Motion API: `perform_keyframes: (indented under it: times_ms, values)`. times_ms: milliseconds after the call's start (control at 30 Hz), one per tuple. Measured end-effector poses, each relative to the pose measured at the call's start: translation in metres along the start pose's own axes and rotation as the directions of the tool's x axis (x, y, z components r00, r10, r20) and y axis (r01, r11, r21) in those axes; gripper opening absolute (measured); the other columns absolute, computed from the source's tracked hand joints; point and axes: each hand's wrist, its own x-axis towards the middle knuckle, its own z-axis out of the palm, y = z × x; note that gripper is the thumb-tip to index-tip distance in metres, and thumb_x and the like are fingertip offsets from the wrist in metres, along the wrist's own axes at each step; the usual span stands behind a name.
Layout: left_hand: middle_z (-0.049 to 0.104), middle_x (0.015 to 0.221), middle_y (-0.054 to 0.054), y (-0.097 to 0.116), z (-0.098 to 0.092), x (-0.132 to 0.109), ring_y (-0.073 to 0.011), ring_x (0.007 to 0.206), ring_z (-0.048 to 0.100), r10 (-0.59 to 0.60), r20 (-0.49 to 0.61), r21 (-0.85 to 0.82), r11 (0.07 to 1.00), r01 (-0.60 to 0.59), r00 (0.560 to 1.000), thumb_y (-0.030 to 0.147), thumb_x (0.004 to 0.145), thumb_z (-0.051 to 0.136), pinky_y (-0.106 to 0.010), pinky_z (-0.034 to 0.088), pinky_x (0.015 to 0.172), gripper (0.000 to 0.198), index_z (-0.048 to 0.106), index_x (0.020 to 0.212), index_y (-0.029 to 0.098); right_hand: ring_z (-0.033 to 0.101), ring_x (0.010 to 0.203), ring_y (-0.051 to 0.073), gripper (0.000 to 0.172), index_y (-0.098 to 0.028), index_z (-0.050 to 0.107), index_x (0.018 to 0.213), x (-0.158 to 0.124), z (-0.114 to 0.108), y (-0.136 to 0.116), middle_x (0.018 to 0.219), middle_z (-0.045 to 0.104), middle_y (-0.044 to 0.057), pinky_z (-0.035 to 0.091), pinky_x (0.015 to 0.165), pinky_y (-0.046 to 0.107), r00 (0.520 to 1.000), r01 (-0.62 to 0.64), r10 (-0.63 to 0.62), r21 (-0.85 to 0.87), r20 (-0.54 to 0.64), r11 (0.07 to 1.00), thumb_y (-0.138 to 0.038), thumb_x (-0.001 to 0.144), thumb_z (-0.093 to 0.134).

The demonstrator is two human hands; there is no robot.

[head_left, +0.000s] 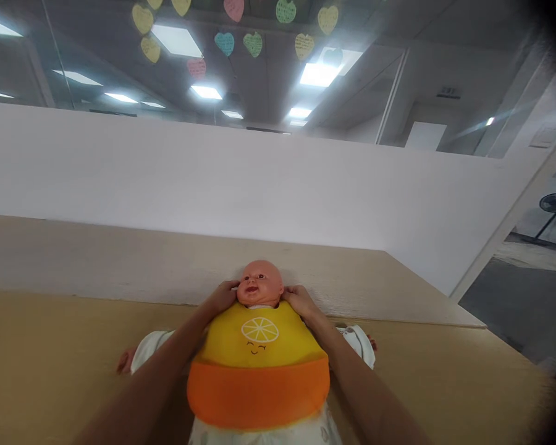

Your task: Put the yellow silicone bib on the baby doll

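The left hand point(222, 296) and right hand point(299, 299) each pinch an end of the bib point(258, 364) at the neck of the doll point(261, 285), which lies on the table point(50, 358) between them. The ends meet behind the neck, out of sight, so fastening by feel could miss and let the bib slide off.

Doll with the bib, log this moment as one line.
left hand: at doll neck | right hand: at neck | bib: on chest | doll: supine on table
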Motion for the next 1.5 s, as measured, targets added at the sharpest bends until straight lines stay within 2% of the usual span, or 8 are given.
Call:
perform_keyframes:
  times_ms: [233, 533, 667, 833, 967, 1100, 1200, 1500]
  values:
    - [0.074, 0.075, -0.003, 0.002, -0.003, -0.020, -0.0251, 0.077, 0.067, -0.188, -0.001, -0.135, 0.973, 0.186, 0.982, 0.029, 0.059, 0.064, -0.032, 0.050, 0.070, 0.028, 0.074, 0.083, 0.021, 0.052, 0.050, 0.011, 0.018, -0.016, 0.066, 0.068, -0.006, 0.002, -0.003, 0.058, 0.063, -0.001, 0.034, 0.051, 0.022, 1.000, 0.011, -0.012, 0.102, 0.009, 0.995, -0.029, 0.060, 0.056]
    - [0.065, 0.069, -0.001, 0.027, -0.010, -0.070, -0.0202, 0.066, 0.058, -0.111, -0.151, 0.057, 0.991, 0.121, 0.982, 0.040, 0.069, 0.061, -0.028, 0.039, 0.056, 0.035, 0.068, 0.096, 0.019, 0.053, 0.056, 0.012, 0.029, -0.014, 0.068, 0.087, -0.032, -0.009, -0.017, 0.069, 0.064, 0.002, 0.039, 0.054, 0.023, 0.997, 0.065, -0.069, -0.083, -0.045, 0.994, -0.035, 0.071, 0.056]
    - [0.066, 0.077, -0.002, 0.017, -0.025, -0.106, -0.0211, 0.074, 0.060, 0.063, -0.214, 0.271, 0.963, -0.003, 0.975, 0.040, 0.080, 0.053, -0.030, 0.045, 0.068, 0.041, 0.061, 0.114, 0.019, 0.065, 0.094, 0.023, 0.041, -0.016, 0.067, 0.111, -0.077, -0.033, -0.013, 0.106, 0.070, 0.013, 0.049, 0.085, 0.034, 0.953, 0.196, -0.272, -0.406, -0.137, 0.893, -0.042, 0.083, 0.054]
    - [0.069, 0.113, -0.013, -0.011, -0.043, -0.146, -0.0284, 0.110, 0.061, 0.377, -0.169, 0.722, 0.676, -0.147, 0.911, 0.030, 0.088, 0.046, -0.038, 0.040, 0.099, 0.026, 0.064, 0.105, 0.022, 0.055, 0.125, 0.030, 0.042, -0.021, 0.064, 0.126, -0.150, -0.051, 0.004, 0.132, 0.062, 0.015, 0.039, 0.107, 0.040, 0.872, 0.298, -0.490, -0.794, 0.000, 0.529, -0.038, 0.094, 0.043]
    - [0.071, 0.096, -0.012, -0.023, -0.049, -0.153, -0.0266, 0.093, 0.064, 0.426, 0.018, 0.932, 0.321, -0.170, 0.905, 0.026, 0.095, 0.037, -0.039, 0.043, 0.088, 0.029, 0.064, 0.100, 0.019, 0.056, 0.121, 0.031, 0.042, -0.023, 0.064, 0.124, -0.163, -0.054, 0.018, 0.130, 0.063, 0.012, 0.041, 0.103, 0.046, 0.882, 0.220, -0.470, -0.918, 0.043, 0.330, -0.039, 0.097, 0.035]
    - [0.069, 0.087, -0.011, -0.023, -0.054, -0.143, -0.0244, 0.084, 0.063, 0.407, 0.063, 0.986, 0.118, -0.121, 0.911, 0.020, 0.096, 0.034, -0.037, 0.042, 0.079, 0.031, 0.064, 0.089, 0.015, 0.056, 0.120, 0.030, 0.050, -0.015, 0.058, 0.133, -0.148, -0.060, 0.029, 0.133, 0.060, 0.015, 0.040, 0.102, 0.045, 0.892, 0.113, -0.453, -0.963, -0.010, 0.244, -0.040, 0.100, 0.029]
    - [0.068, 0.087, -0.011, -0.021, -0.057, -0.139, -0.0253, 0.084, 0.062, 0.353, 0.081, 0.992, 0.065, -0.111, 0.932, 0.017, 0.095, 0.035, -0.037, 0.041, 0.078, 0.031, 0.065, 0.085, 0.014, 0.058, 0.117, 0.029, 0.048, -0.018, 0.061, 0.128, -0.143, -0.064, 0.034, 0.124, 0.064, 0.014, 0.038, 0.102, 0.046, 0.883, 0.078, -0.469, -0.972, -0.035, 0.220, -0.039, 0.102, 0.028]
    - [0.067, 0.084, -0.009, -0.027, -0.062, -0.128, -0.0230, 0.082, 0.062, 0.377, 0.052, 0.983, 0.142, -0.113, 0.925, 0.018, 0.095, 0.037, -0.036, 0.043, 0.079, 0.028, 0.063, 0.083, 0.014, 0.059, 0.111, 0.027, 0.038, -0.022, 0.065, 0.120, -0.150, -0.065, 0.045, 0.117, 0.068, 0.010, 0.029, 0.107, 0.049, 0.817, 0.060, -0.569, -0.970, -0.088, 0.237, -0.038, 0.101, 0.036]
